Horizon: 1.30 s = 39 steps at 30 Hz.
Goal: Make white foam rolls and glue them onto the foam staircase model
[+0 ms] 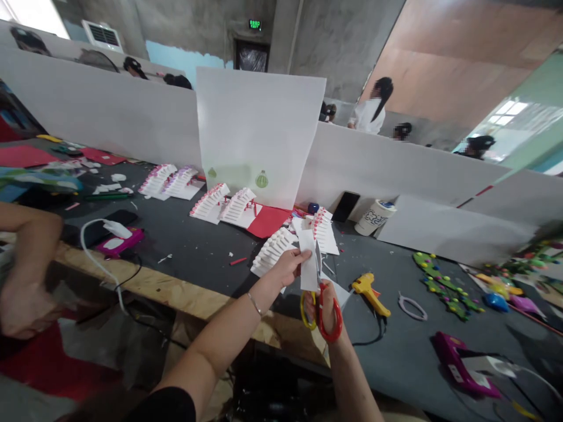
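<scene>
My left hand point(291, 265) pinches a strip of white paper point(308, 268) upright above the table's front edge. In my right hand point(328, 302) are scissors point(331, 321) with red and yellow handles, their blades alongside the strip's right edge. Whether the blades are cutting into the paper I cannot tell. Just behind my left hand lies a white stepped paper piece point(275, 249). Another stepped piece with red tips point(323, 230) stands beyond the strip. A white paper sheet point(338, 288) lies partly hidden behind the scissors.
A yellow glue gun point(369, 293) with a cord lies to the right. Farther back stand a phone point(346, 206) and a paper cup point(375, 217). A white upright board point(261, 135) rises at the back. At left is another person's arm point(26, 264).
</scene>
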Each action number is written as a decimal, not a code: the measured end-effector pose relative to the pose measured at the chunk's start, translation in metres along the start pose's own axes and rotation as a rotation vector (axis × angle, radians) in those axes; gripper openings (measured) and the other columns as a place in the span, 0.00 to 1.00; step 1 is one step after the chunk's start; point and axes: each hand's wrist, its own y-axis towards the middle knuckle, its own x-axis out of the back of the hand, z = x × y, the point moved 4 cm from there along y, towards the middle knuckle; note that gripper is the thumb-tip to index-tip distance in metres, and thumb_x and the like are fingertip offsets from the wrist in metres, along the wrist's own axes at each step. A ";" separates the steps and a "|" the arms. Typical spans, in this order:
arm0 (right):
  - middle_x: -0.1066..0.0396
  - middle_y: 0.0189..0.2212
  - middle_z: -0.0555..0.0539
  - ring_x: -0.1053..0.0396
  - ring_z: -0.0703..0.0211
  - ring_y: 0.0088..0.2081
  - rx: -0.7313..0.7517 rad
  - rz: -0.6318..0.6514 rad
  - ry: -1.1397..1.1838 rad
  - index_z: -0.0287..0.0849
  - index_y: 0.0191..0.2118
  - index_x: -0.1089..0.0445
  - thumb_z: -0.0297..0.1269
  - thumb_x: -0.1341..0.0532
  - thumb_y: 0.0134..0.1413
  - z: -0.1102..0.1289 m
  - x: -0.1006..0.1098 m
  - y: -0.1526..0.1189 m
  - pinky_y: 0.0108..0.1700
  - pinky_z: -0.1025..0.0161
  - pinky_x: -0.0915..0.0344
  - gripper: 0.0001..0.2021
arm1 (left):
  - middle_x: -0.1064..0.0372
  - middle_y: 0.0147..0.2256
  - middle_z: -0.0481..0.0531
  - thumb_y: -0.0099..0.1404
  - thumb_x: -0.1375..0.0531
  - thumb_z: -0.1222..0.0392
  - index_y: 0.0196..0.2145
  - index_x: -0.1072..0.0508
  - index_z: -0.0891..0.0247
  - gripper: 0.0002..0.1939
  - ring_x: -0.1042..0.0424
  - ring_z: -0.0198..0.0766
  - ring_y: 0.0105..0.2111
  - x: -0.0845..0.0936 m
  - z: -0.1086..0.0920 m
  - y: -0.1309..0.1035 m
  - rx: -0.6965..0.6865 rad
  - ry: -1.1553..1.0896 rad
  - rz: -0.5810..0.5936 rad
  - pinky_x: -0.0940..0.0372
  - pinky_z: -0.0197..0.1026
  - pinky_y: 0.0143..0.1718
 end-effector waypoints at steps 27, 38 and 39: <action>0.40 0.17 0.58 0.47 0.65 0.15 -0.035 0.020 -0.057 0.50 0.37 0.49 0.62 0.47 0.56 -0.016 0.005 -0.007 0.14 0.66 0.47 0.20 | 0.24 0.25 0.55 0.50 0.28 0.57 0.31 0.24 0.71 0.16 0.26 0.37 0.24 0.017 0.001 0.009 -0.054 -0.036 -0.028 0.32 0.39 0.32; 0.41 0.17 0.59 0.49 0.67 0.13 -0.023 -0.011 -0.088 0.49 0.35 0.48 0.61 0.45 0.55 -0.014 0.004 -0.005 0.13 0.67 0.49 0.20 | 0.25 0.25 0.54 0.48 0.28 0.57 0.31 0.25 0.70 0.16 0.27 0.35 0.23 0.020 0.000 0.007 -0.041 -0.025 -0.037 0.33 0.37 0.30; 0.40 0.18 0.59 0.49 0.68 0.13 -0.033 -0.016 -0.089 0.49 0.36 0.48 0.61 0.45 0.55 -0.014 0.004 -0.005 0.14 0.68 0.49 0.20 | 0.25 0.25 0.53 0.48 0.28 0.56 0.30 0.25 0.70 0.17 0.28 0.35 0.23 0.020 0.001 0.008 -0.041 -0.026 -0.035 0.33 0.37 0.30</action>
